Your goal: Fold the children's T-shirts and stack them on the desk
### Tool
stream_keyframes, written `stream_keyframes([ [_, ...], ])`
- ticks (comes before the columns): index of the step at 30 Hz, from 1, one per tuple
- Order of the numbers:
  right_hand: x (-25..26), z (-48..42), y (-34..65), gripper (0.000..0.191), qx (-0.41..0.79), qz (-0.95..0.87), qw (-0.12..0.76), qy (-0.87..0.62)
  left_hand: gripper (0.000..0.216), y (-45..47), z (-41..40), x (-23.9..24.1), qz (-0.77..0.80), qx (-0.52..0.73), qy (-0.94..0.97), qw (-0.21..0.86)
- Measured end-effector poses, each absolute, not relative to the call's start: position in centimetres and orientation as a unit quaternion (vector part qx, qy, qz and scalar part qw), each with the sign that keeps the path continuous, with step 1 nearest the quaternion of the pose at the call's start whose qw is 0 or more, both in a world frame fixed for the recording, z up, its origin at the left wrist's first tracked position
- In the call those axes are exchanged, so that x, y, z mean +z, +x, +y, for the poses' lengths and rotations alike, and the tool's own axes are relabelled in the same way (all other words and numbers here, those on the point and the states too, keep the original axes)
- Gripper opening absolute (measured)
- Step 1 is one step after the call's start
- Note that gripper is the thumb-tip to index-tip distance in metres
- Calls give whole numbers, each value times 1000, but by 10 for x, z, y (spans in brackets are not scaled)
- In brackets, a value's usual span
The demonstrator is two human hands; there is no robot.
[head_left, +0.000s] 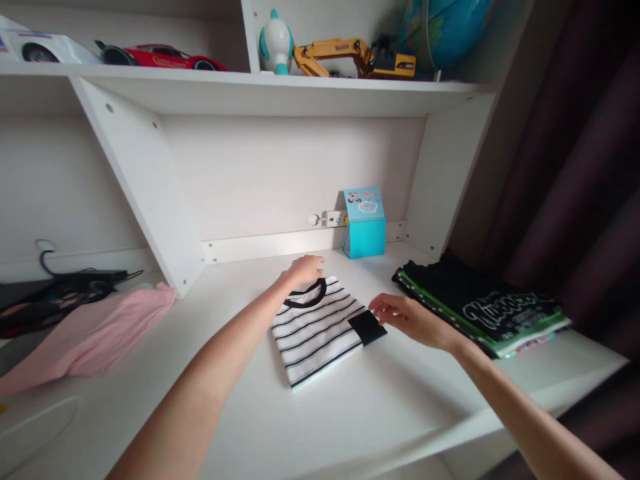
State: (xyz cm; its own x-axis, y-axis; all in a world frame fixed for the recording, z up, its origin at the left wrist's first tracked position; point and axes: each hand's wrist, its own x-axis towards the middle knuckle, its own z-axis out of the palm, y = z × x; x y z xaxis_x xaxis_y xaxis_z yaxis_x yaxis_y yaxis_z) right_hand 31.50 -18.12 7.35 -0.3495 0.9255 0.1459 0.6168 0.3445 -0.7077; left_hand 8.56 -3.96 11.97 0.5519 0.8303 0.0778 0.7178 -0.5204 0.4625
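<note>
A white T-shirt with black stripes [320,333] lies folded on the white desk, its black collar toward the back. At its right side a black part, likely a sleeve [368,327], sticks out past the striped edge. My left hand [303,269] is over the collar, fingers stretched to the right and holding nothing that I can see; whether it touches the cloth I cannot tell. Beside the black part is my right hand [413,321], its fingers loosely bent and apart, with the tips at the cloth's edge.
A stack of folded dark clothes [480,303] lies at the right. Pink cloth [95,333] and black cables [75,273] lie at the left. A blue desk calendar [367,233] stands at the back. Above, a shelf [300,85] holds toy cars, a toy excavator [355,57] and a globe [450,30].
</note>
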Motion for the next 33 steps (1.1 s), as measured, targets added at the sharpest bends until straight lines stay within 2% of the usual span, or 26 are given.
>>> stream_keyframes([
  [3, 74, -173, 303, 33, 157, -814, 262, -494, 40, 70, -77, 108, 421, 160, 880, 152],
  [7, 62, -155, 283, 47, 88, -850, 246, -458, 58, 34, -140, 74, 411, 114, 893, 141],
  [13, 30, -142, 264, 57, 154, -880, 76, -444, 68, 4, -180, 31, 470, 49, 873, 120],
  [19, 22, -164, 269, 63, 159, -861, 81, -476, 86, -10, -180, 37, 560, 35, 822, 98],
  [21, 22, -175, 274, 64, 160, -859, 86, -478, 81, -21, -178, 40, 574, 40, 811, 108],
  [25, 24, -179, 290, 62, 119, -840, 120, -515, 53, -36, -169, 43, 560, 121, 814, 96],
  [29, 32, -158, 292, 39, 64, -748, 116, -650, 28, -30, -150, 41, 555, 170, 807, 109],
  [33, 35, -142, 269, 22, 85, -733, 114, -666, 16, -17, -133, 39, 543, 176, 802, 178],
])
